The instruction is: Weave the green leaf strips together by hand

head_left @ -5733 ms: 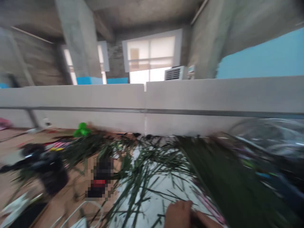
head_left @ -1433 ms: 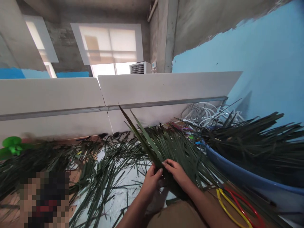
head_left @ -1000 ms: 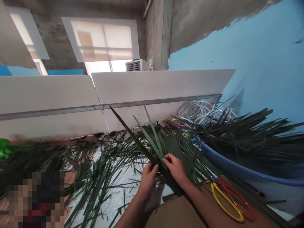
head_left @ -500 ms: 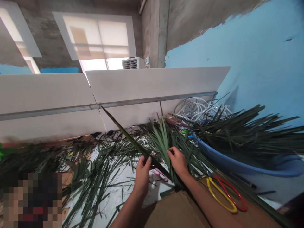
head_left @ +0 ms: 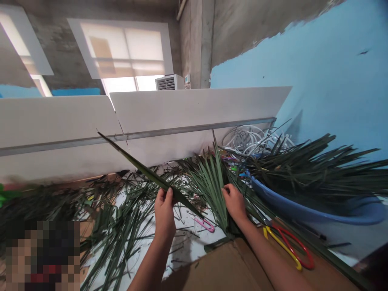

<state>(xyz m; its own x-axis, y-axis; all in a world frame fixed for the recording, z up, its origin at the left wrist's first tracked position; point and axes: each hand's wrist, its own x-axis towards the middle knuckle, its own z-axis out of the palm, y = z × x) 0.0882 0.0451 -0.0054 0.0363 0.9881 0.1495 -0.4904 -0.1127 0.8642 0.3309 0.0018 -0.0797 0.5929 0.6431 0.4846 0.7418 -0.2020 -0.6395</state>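
Observation:
My left hand (head_left: 165, 210) pinches a long green leaf blade (head_left: 133, 161) that slants up to the left, its far tip in front of the white panel. My right hand (head_left: 235, 202) is closed at the edge of a fan-shaped palm leaf (head_left: 214, 182), fingers pressed on one of its blades. The fan spreads away from me, its narrow base near the cardboard (head_left: 218, 262). Between my hands, pink thread snips (head_left: 203, 223) lie on the white surface. Scissors with red and yellow handles (head_left: 306, 252) rest beside my right forearm, which partly covers them.
Cut leaf strips (head_left: 121, 230) litter the surface at left. A blue basin (head_left: 303, 206) with a heap of long leaves (head_left: 321, 169) stands at right. Coiled white strips (head_left: 248, 139) lie by the white panel (head_left: 194, 107). A blurred-out patch covers the lower left.
My left hand has moved left with the leaf blade, whose lower end now stands apart from the fan. The pink snips are more exposed. My right hand has shifted slightly right.

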